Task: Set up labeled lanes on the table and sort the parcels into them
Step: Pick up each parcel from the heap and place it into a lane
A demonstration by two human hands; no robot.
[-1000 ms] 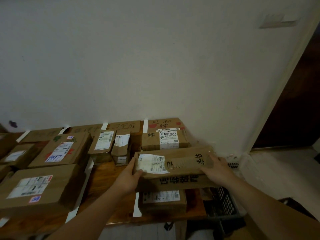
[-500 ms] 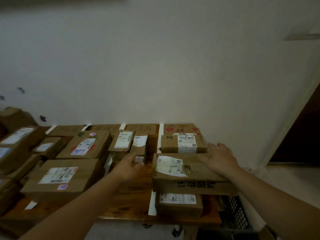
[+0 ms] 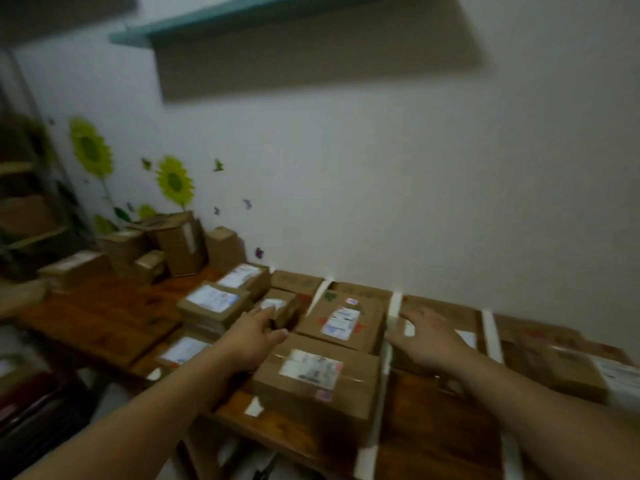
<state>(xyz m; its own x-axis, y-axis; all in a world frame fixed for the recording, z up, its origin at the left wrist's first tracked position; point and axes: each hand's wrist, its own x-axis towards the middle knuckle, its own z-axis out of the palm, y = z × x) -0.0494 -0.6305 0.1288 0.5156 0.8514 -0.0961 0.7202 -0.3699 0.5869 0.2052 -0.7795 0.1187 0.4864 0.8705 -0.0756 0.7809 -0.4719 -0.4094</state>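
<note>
Left hand [image 3: 254,332] and right hand [image 3: 431,336] hover empty, fingers loose, over parcels [image 3: 317,372] kept in lanes by tape strips [image 3: 394,306] crossing the table [image 3: 104,317], likely choosing another.

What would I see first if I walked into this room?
Probably the brown boxes crowding the wooden table, with white tape strips between them. An open left hand and right hand reach over the boxes. Yellow sunflower stickers brighten the wall at the left.
</note>
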